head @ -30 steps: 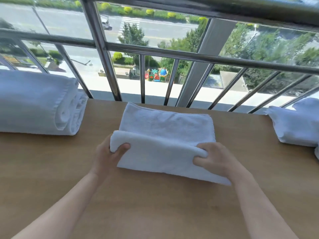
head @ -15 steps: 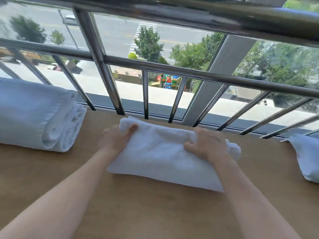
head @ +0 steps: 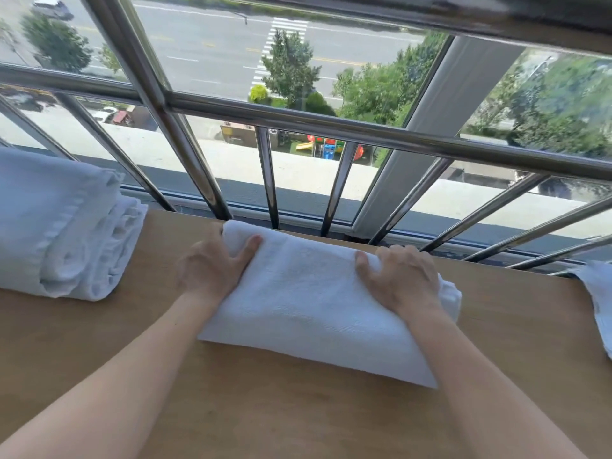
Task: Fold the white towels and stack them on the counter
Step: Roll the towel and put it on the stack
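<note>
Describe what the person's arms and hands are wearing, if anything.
Nothing is worn. The left hand and right hand are bare, without gloves, and no rings show. The left forearm and right forearm are bare too: no sleeve, watch or bracelet in view.

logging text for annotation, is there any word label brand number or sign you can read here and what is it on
None can be read.
The folded towel, the towel stack on the left and the right towel: plain white cloth, no tag or brand showing.
The counter: bare wood grain, no print.
Outside the window: crosswalk stripes only, no lettering; anything on the playground equipment is too small to read.
</note>
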Demonstrator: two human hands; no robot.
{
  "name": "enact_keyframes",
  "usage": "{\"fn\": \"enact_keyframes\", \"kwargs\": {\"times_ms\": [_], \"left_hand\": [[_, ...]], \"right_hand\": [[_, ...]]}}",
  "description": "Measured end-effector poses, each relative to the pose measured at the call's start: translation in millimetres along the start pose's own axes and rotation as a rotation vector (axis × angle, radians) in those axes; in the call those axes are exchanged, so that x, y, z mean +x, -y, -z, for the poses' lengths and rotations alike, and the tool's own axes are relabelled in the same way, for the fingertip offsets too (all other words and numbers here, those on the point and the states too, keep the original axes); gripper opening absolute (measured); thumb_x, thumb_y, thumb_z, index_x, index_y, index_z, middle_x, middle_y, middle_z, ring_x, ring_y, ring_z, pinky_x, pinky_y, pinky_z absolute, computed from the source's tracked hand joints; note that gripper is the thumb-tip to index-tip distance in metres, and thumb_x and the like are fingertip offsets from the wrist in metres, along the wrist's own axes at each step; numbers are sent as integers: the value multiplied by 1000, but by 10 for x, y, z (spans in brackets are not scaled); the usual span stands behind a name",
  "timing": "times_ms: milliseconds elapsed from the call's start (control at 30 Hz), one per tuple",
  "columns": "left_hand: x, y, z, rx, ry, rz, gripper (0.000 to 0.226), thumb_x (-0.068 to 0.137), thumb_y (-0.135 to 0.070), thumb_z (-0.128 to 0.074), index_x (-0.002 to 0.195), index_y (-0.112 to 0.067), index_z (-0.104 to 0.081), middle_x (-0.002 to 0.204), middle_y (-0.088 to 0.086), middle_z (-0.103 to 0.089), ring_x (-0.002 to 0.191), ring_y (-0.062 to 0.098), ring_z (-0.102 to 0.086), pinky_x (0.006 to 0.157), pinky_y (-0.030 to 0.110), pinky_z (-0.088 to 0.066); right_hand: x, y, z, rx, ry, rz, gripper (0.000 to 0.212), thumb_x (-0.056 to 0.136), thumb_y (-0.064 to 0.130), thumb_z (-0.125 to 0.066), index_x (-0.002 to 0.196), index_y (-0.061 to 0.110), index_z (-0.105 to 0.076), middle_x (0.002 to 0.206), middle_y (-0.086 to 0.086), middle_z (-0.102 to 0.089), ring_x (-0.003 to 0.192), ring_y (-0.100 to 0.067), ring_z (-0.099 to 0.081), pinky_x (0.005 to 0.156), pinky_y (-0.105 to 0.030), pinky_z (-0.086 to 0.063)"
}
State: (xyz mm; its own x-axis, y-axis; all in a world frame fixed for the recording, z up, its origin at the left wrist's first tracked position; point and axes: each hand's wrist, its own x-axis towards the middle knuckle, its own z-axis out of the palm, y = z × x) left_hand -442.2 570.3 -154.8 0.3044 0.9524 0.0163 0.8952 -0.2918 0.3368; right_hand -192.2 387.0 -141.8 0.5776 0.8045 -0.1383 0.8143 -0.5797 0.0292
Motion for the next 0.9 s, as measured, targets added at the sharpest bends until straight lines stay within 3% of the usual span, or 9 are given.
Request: {"fn": "enact_keyframes", "kwargs": {"times_ms": [100,200,333,400,533,600,667,733,900], "left_hand": [[-49,-54,96,-218,5,-69,70,84,-76,-47,128,-22,-47,122,6,-61,110,31,-58,85,42,-44],[-221,-205,187,-178,-51,-329,67,90,-69,-41,134,-20,-52,144,4,-49,134,27,-43,108,44,-30],[-620,-546,54,-6,252,-531,73,91,-78,-14,153,-41,-25,166,-6,-17,154,16,-7,123,45,-13],[-660,-588,-57,96,285,-525,73,91,-77,-7,156,-45,-6,168,-7,3,153,15,13,125,44,1],[-565,-622,-154,141,280,-488,67,93,-70,-3,154,-47,11,167,-9,13,151,12,22,123,41,12],[-548,-636,-176,183,300,-488,63,94,-65,2,152,-48,18,166,-9,18,149,11,27,120,40,18],[-538,-648,-152,196,324,-476,61,93,-62,3,150,-49,22,165,-9,20,148,11,30,117,39,24],[-543,-648,-111,226,321,-432,64,91,-65,4,150,-48,23,165,-9,22,148,14,30,116,41,27],[-527,-506,-44,308,268,-238,73,87,-75,8,152,-45,22,163,-10,28,147,19,32,118,52,19]], "right_hand": [[17,18,1,1,26,-21,79,87,71,-6,87,21,-67,87,-3,-67,88,-25,-55,77,-41,-35],[24,29,20,-3,44,-21,79,86,71,-4,88,21,-66,88,-4,-68,88,-24,-55,76,-41,-33],[-4,64,116,2,67,-47,71,88,67,-7,91,21,-61,93,-3,-65,89,-24,-56,80,-41,-39],[-71,129,169,16,-10,-69,57,93,60,-18,97,20,-58,98,-3,-64,94,-26,-58,86,-42,-39],[-438,598,169,204,-212,-27,44,94,44,-30,120,22,-58,123,-2,-61,129,-30,-46,112,-54,-23],[-609,823,123,260,-103,-2,54,96,46,-23,145,31,-40,153,-1,-40,147,-30,-24,119,-57,-2],[-658,874,60,238,-36,8,58,98,50,-15,155,39,-17,165,1,-16,153,-28,-5,119,-55,11],[-646,785,26,221,-31,10,60,98,55,-14,156,42,-7,167,1,-8,153,-25,2,120,-52,12],[-721,509,-2,221,-51,-29,64,97,56,-17,158,35,-12,166,-1,-14,153,-28,0,122,-51,3]]}}
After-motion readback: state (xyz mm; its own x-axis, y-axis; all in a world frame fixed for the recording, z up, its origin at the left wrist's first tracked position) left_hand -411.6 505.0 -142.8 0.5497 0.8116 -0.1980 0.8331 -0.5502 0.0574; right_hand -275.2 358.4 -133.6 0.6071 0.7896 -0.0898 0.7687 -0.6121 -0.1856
